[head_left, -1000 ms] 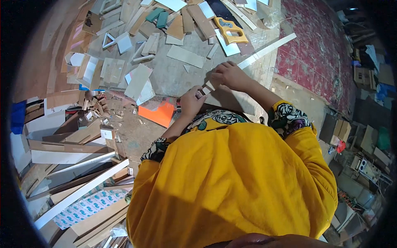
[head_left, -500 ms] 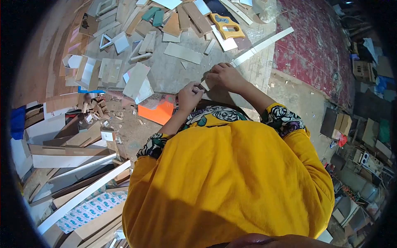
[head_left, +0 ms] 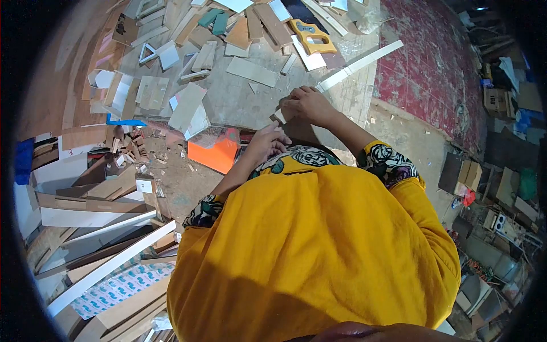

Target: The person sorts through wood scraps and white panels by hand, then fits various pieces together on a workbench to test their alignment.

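Note:
At the near edge of the wooden worktable [head_left: 242, 104], my right hand [head_left: 306, 105] is closed round a small wood piece [head_left: 280, 116], whose pale end shows left of the fingers. My left hand [head_left: 268, 142] is just below and left of that piece, apart from it, with its fingers loosely spread and nothing visible in them. A long pale strip [head_left: 360, 65] lies beyond my right hand, running to the upper right. The yellow-handled saw [head_left: 313, 37] rests farther back on the table.
Wood offcuts [head_left: 250, 72] and two green blocks [head_left: 213, 21] lie across the table. An orange sheet [head_left: 213, 153] is at its near edge. Stacked boards [head_left: 97, 208] fill the lower left. Red flooring [head_left: 427, 68] and cardboard boxes [head_left: 470, 172] are on the right.
My left hand has let go of the small piece's end and moved down, its fingers opening. My right hand has stayed nearly in place, and the view has shifted slightly.

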